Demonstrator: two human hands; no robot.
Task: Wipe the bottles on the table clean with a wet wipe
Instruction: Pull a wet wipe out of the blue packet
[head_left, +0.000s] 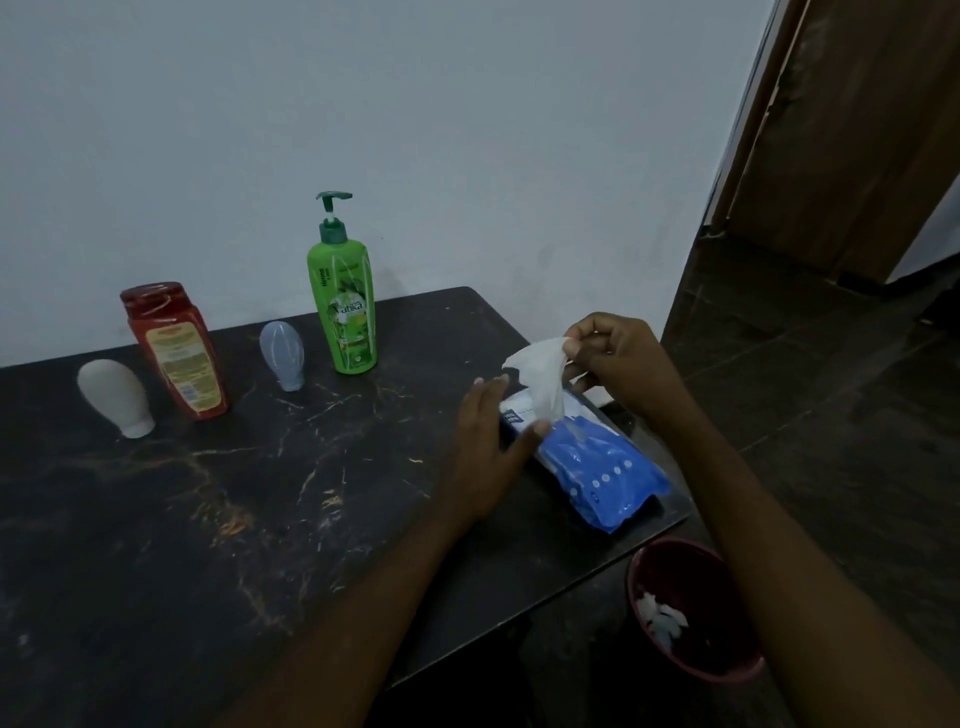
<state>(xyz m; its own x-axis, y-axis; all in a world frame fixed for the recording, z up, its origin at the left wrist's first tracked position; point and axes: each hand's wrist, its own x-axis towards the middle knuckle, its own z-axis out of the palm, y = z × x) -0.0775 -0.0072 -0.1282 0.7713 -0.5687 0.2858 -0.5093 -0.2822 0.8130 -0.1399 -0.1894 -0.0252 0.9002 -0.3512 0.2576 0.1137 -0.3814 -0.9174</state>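
**Drawing a wet wipe from the pack; no bottle touched yet**

I see a dark marbled table (208, 519) with a blue wipes pack (587, 462) lying at its right end. I place everything else from that pack. Below the pack, off the table's edge, stands a dark red bin (722, 667) holding white scraps. Well to the left of the pack and farther back, four bottles stand apart. A tall green pump bottle (343, 291) is nearest the pack. Left of it come a small blue-grey bottle (283, 356), a red bottle (174, 353), and a small beige bottle (117, 397) farthest away.

The left hand (488, 457) lies on the pack's left side, fingers straight, pressing it down. The right hand (618, 358), just above the pack's far end, pinches a white wet wipe (540, 374) between thumb and fingertips. The wipe's lower end sits in the pack's opening.

I judge this to be the fetching step. The next move calls for pulling the wipe fully free while the pack is pinned, then reaching left for the nearest bottle.
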